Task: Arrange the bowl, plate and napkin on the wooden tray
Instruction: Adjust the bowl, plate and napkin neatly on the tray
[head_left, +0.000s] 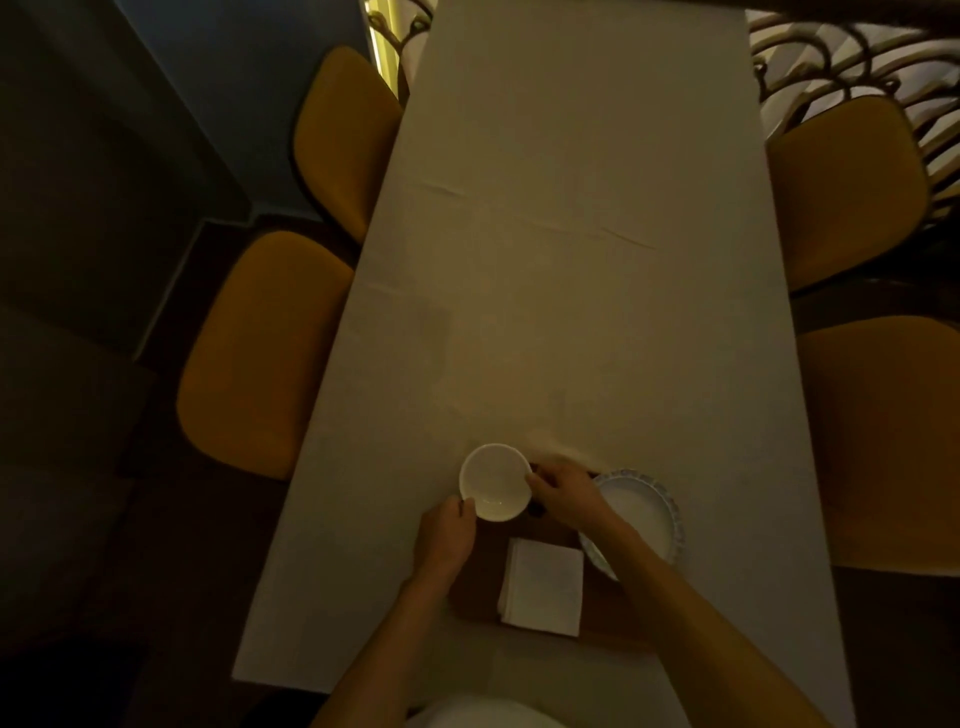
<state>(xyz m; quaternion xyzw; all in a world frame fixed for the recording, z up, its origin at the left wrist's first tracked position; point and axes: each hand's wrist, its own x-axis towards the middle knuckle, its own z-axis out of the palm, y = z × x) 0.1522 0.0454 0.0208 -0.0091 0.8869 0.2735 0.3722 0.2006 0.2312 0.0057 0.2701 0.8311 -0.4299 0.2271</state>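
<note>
— Dim room, long table (571, 260) under a pale cloth running up the middle of the frame. Where do we start?

— With our hands, low centre. Our left hand (447, 530) pinches the near-left rim of the bowl (494, 482), thumb on the edge. Our right hand (563, 493) grips the right rim, fingers curled over it.

— Is the bowl on the tray (493, 566) or above it?

— We cannot tell whether it rests or is lifted; it sits over the tray's far-left corner, upright, white, nothing visible inside.

— And the rest of the setting?

— Just below the bowl, the napkin (543, 587) lies flat on the tray, a folded white square between our forearms. The plate (644, 514) is right of the bowl, behind our right wrist, with a patterned scalloped rim; it lies at the tray's right end and seems to overhang it.

— Farther out?

— Mustard-yellow chairs (265, 353): two at left of the frame, two at right. A scrolled metal railing (852, 57) fills the upper right corner, and a blue wall (249, 78) the upper left.
</note>
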